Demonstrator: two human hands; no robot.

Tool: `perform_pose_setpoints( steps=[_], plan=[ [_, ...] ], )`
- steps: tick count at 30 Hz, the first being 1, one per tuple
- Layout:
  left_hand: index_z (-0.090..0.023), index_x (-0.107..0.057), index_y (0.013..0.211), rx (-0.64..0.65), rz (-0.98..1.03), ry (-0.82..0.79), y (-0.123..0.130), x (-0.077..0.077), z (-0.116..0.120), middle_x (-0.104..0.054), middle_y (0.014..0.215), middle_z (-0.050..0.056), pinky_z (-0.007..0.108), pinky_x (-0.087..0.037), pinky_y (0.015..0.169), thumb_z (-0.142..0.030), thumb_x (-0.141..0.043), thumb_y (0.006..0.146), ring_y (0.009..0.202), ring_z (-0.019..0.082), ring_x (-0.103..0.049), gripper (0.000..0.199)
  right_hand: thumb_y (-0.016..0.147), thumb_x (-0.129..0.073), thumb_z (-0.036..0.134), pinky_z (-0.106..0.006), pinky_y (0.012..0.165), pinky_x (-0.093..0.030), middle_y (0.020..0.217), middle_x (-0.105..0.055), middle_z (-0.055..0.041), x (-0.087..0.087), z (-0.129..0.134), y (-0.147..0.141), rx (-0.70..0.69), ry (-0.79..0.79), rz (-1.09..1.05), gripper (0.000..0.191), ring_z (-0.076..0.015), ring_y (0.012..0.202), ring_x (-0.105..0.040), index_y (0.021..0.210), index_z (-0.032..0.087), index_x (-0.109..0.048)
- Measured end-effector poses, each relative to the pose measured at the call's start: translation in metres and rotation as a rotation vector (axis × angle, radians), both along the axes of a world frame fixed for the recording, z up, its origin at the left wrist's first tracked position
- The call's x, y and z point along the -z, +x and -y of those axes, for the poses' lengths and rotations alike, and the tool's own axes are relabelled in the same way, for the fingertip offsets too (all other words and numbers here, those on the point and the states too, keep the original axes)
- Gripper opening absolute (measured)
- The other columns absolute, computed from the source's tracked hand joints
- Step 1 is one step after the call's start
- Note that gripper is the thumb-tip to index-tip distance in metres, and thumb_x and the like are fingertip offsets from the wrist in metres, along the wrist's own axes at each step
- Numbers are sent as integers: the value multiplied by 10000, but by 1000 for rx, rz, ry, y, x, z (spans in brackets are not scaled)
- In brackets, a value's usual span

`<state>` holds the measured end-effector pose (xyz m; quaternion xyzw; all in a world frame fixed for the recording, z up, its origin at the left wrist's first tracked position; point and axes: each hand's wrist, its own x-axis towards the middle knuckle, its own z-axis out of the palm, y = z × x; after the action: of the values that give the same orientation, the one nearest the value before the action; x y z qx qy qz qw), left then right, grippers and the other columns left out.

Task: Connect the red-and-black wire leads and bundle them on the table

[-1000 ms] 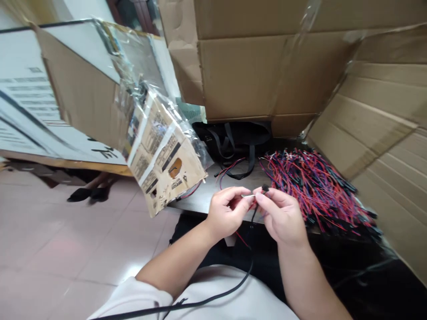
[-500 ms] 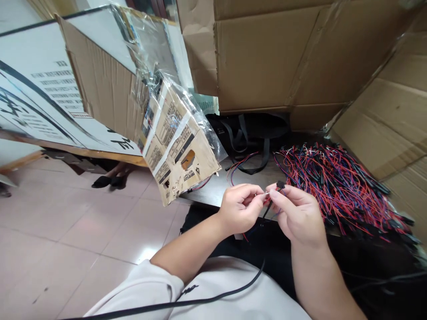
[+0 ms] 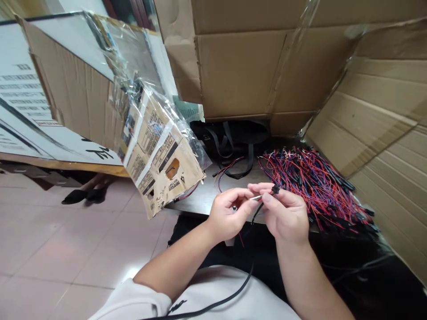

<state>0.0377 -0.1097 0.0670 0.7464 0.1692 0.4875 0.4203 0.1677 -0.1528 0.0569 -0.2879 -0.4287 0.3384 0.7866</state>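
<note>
Over the table's front edge, my left hand (image 3: 230, 214) pinches a thin white wire (image 3: 256, 198) between thumb and forefinger. Close against it, my right hand (image 3: 287, 215) has its thumb and fingers closed on a small black connector (image 3: 275, 190). The white wire reaches from the left fingertips to the right thumb, beside a bit of red wire. A black cable (image 3: 256, 214) hangs down between the hands. Below my left hand dangles a loose red wire (image 3: 241, 239). My fingers hide where the white wire meets the connector, so I cannot tell whether it is inside.
A large heap of red, blue and black wire harnesses (image 3: 310, 186) lies on the table to the right. Behind is a black bag (image 3: 230, 133). Cardboard walls (image 3: 240, 71) stand at the back and right. At left leans a torn cardboard box (image 3: 163, 155) in clear plastic.
The whole scene has shifted left as my head turned. More of the white wire shows between my fingertips now. Both hands keep their pinch.
</note>
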Motion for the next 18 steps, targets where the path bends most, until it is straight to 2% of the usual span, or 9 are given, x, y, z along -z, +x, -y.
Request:
perform_pose_setpoints(
  steps=[2,4,6,8,11,13,16,18],
  plan=[
    [-153,-617,1119,47,1,64,-2,2,-3,-654,913,82,301,-520,755,-310,-665,823,809,170,-613,339,760,-757,255,-378,801,-592,884,-748,-41,-13,6,7,10,0,-49,39,-218,846,-718,790,237,-775],
    [-172,-562,1234,40,0,104,-5,9,-11,-637,1076,120,364,-495,902,-312,-664,821,1009,221,-607,448,755,-767,265,-361,744,-613,856,-751,-27,-30,13,18,26,-20,-69,26,-207,799,-726,772,246,-765],
    [-176,-570,1209,-40,-11,56,-6,21,-25,-625,1108,124,367,-488,921,-302,-613,855,1051,223,-603,378,723,-795,272,-350,653,-627,814,-752,-26,-49,15,31,38,-60,-41,61,-211,742,-728,717,241,-743],
    [-163,-611,1090,-207,-72,-19,-6,35,-45,-630,1074,116,349,-503,883,-284,-589,855,1009,215,-616,266,669,-835,295,-340,575,-627,769,-746,-42,-67,10,45,59,-108,29,147,-218,689,-723,660,214,-713],
    [-158,-631,995,-521,-356,-42,-6,53,-77,-632,1049,109,355,-486,900,-233,-589,821,1017,232,-603,194,609,-867,298,-323,540,-617,677,-718,-53,-88,-18,65,153,-209,163,212,-207,619,-705,647,175,-699],
    [-147,-608,1097,-669,-591,-49,-6,58,-91,-610,1137,137,389,-438,976,-273,-609,811,1107,274,-565,312,640,-842,242,-311,521,-603,588,-689,-60,-95,-45,81,225,-344,301,192,-189,539,-677,601,154,-676],
    [-100,-525,1235,-752,-897,-22,-3,56,-97,-574,1216,196,412,-406,1001,-405,-622,810,1181,333,-523,532,741,-737,140,-295,552,-590,577,-689,-84,-94,-88,110,317,-640,648,194,-179,527,-671,569,141,-649],
    [-75,-508,1233,-760,-1048,12,1,52,-96,-581,1196,216,409,-417,977,-470,-616,807,1176,349,-529,591,796,-674,150,-266,601,-583,643,-717,-82,-88,-113,130,399,-854,1009,165,-168,586,-693,632,140,-667]
  ],
)
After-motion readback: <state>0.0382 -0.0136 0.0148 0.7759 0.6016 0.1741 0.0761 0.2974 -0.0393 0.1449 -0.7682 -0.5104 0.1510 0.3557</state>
